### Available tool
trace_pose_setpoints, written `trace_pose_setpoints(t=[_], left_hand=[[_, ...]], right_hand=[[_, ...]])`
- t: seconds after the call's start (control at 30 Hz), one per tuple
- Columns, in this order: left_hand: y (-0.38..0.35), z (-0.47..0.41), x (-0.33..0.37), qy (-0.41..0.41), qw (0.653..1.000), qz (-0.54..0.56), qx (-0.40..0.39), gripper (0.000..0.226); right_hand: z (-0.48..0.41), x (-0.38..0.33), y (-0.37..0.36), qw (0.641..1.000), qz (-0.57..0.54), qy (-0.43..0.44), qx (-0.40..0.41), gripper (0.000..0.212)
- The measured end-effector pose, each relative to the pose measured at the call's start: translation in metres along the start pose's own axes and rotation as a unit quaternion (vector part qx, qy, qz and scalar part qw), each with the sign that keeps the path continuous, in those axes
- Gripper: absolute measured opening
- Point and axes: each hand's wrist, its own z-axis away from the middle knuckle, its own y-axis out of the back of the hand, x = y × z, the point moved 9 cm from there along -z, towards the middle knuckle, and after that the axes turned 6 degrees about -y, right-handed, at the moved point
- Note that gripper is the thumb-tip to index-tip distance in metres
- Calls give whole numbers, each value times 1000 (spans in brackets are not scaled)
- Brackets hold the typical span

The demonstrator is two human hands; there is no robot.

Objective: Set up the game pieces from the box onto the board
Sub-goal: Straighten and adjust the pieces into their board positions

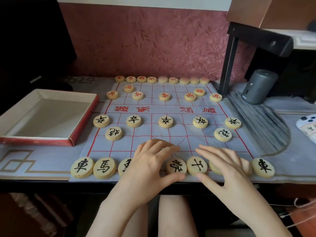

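Left hand [150, 161]: fingers spread, flat over the near-row pieces [176, 165], gripping nothing. Right hand [225, 165]: likewise splayed, covering discs beside it. Board [171, 134]: both sides appear filled. Box [46, 115]: empty, just left of the board. Step, judged: final straightening of the near row. Next calls for small nudges onto the line crossings.

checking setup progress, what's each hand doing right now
Left hand: open, fingers spread flat over the near row, holding nothing.
Right hand: open, flat over near-row pieces, holding nothing.
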Motion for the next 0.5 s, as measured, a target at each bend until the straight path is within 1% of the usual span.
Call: trace_pose_setpoints(t=[0.1, 0.2, 0.27, 0.33, 0.43, 0.5], left_hand=[[-2, 1, 4, -24, 999, 12, -33, 50], [-7, 0, 4, -28, 999, 13, -36, 42], [-7, -2, 3, -26, 999, 9, -20, 41], [-5, -4, 0, -21, 1000, -7, 2, 44], [-5, -3, -4, 15, 999, -31, 28, 51], [-4, -2, -3, 30, 997, -53, 45, 52]], right_hand=[[2, -5, 1, 999, 12, 31, -7, 42], [2, 0, -9, 999, -3, 14, -42, 38], [0, 2, -11, 999, 8, 6, -33, 39], [-3, 2, -11, 1000, 20, -3, -15, 42], [-5, 1, -13, 999, 32, -18, -5, 49], [-5, 0, -14, 999, 33, -21, -10, 57]])
